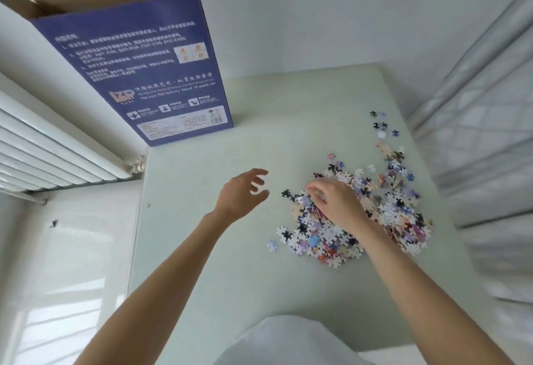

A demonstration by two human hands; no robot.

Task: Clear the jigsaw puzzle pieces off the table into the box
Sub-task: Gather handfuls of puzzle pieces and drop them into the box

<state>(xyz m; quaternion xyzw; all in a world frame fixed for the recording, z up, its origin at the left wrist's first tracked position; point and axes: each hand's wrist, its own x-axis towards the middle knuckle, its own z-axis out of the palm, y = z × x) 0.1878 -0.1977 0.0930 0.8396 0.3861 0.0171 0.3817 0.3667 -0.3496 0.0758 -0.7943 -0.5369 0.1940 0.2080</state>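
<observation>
A heap of small jigsaw pieces (386, 214) in white, purple, black and pink lies on the right half of the pale green table (230, 263). A few loose pieces (382, 129) trail toward the far right edge. The tall blue puzzle box (144, 70) stands upright at the table's far left corner, its brown top flaps open. My right hand (337, 201) lies on the heap's left side with fingers curled down into the pieces. My left hand (245, 194) hovers over bare table left of the heap, fingers spread and holding nothing.
A white radiator (49, 148) runs along the wall left of the table, beside the box. A bed with a plastic-covered quilted mattress (484, 162) borders the table's right edge. White fabric (288, 341) shows at the near edge below me.
</observation>
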